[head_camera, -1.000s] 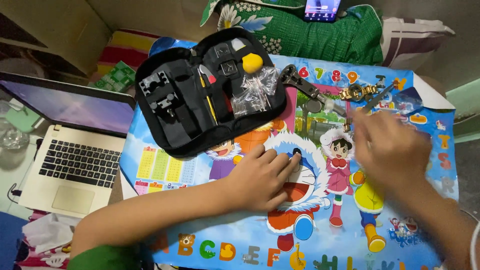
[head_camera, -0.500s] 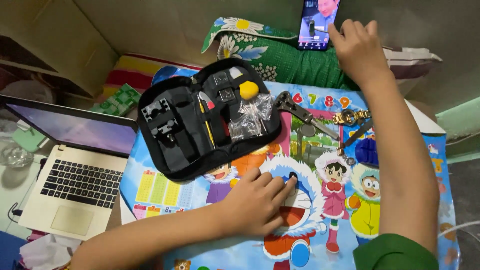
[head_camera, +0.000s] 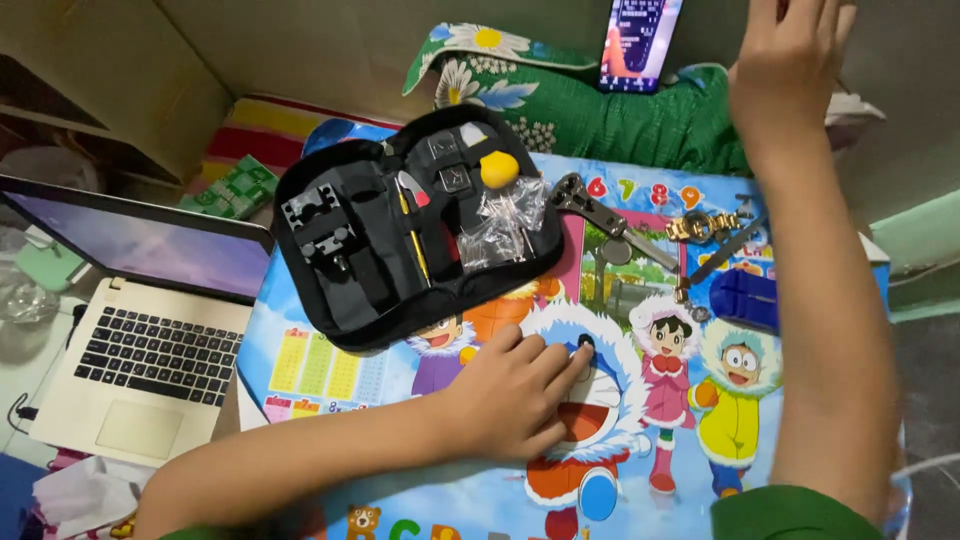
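The left hand (head_camera: 515, 395) lies flat and open on the cartoon mat (head_camera: 420, 500), holding nothing. One fingertip touches a small dark round piece (head_camera: 585, 343), just below the open black tool case (head_camera: 400, 240). That little piece looks light and hard — easy to flick away or lose, so a pinch with two fingertips at its edges seems the best way to lift it.

The right hand (head_camera: 790, 50) is up high, far past the tool case, with fingers spread and nothing in it. It is near the phone (head_camera: 640, 40) that leans on the green flowered cushion (head_camera: 600, 110).

To the right of the tool case lie a metal wrench tool (head_camera: 600, 215) and a gold watch band (head_camera: 705, 225) — both look hard and a bit heavy for their size, and the band's links seem floppy. Small clear bags (head_camera: 500, 225) rest inside the case by a yellow ball (head_camera: 499, 168). To the left of the case sits an open laptop (head_camera: 130, 330).
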